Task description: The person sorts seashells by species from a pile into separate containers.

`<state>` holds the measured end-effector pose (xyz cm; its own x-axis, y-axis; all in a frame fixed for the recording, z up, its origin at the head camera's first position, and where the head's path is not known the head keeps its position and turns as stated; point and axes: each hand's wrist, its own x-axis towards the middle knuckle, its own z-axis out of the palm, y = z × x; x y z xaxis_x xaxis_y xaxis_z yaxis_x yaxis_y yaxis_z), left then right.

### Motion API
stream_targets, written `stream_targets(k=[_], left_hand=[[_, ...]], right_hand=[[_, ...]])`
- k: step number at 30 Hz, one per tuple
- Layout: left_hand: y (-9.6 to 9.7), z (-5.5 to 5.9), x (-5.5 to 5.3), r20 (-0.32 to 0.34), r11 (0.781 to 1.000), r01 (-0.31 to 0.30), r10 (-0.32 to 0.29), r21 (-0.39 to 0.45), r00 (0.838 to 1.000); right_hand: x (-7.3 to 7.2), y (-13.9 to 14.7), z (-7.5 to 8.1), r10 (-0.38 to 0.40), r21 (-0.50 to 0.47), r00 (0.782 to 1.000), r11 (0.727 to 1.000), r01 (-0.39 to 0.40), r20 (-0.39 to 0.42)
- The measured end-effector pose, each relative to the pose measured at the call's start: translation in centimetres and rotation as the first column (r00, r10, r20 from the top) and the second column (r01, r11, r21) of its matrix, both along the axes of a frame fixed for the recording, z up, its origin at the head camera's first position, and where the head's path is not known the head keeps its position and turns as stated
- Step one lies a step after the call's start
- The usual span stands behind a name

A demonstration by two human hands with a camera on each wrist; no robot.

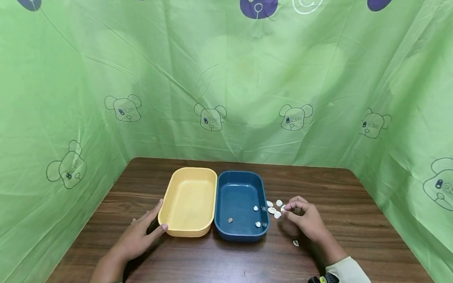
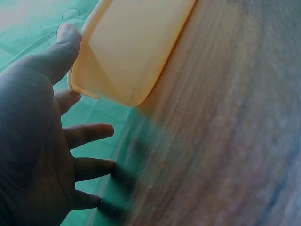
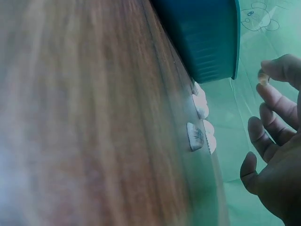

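A yellow tray [image 1: 190, 199] and a dark blue tray [image 1: 237, 190] stand side by side on the table. My left hand [image 1: 139, 236] rests at the yellow tray's left side, thumb and index finger touching it, the other fingers spread straight. Inside the blue tray lie two white seashells [image 1: 257, 224] and a brownish one [image 1: 230, 220]. Right of it, several white seashells [image 1: 272, 210] are loosely grouped. My right hand [image 1: 307, 222] is over that group and pinches a small seashell [image 3: 263, 77] between thumb and index finger, held above the tabletop in the right wrist view.
A lone seashell [image 1: 295, 243] lies nearer the front, below my right hand. The brown wooden table [image 1: 202, 266] has rounded back corners. Green printed curtains [image 1: 246, 80] hang close around its back and sides.
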<state>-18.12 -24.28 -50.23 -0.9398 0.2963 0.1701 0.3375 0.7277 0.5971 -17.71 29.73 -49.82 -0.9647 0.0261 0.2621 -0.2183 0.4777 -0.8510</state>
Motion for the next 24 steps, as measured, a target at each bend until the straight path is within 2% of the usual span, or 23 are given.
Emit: stream_targets(k=[7,14,24], left_hand=[[-0.1,0.0,0.0,0.0,1.0,0.0,0.0,0.006,1.0],[-0.1,0.0,0.1,0.002,1.0,0.0,0.0,0.004,1.0],[-0.1,-0.1,0.0,-0.002,1.0,-0.002,0.002,-0.019,1.0]], right_hand=[[-0.7,-0.7,1.2,-0.002,0.011,1.0,1.0,0.002,-0.026],[-1.3,-1.7,2.0,-0.035,0.067,0.997,0.997,0.04,-0.062],[-2.3,-3.3,2.5,-0.037,0.047,0.996,0.998,0.04,-0.076]])
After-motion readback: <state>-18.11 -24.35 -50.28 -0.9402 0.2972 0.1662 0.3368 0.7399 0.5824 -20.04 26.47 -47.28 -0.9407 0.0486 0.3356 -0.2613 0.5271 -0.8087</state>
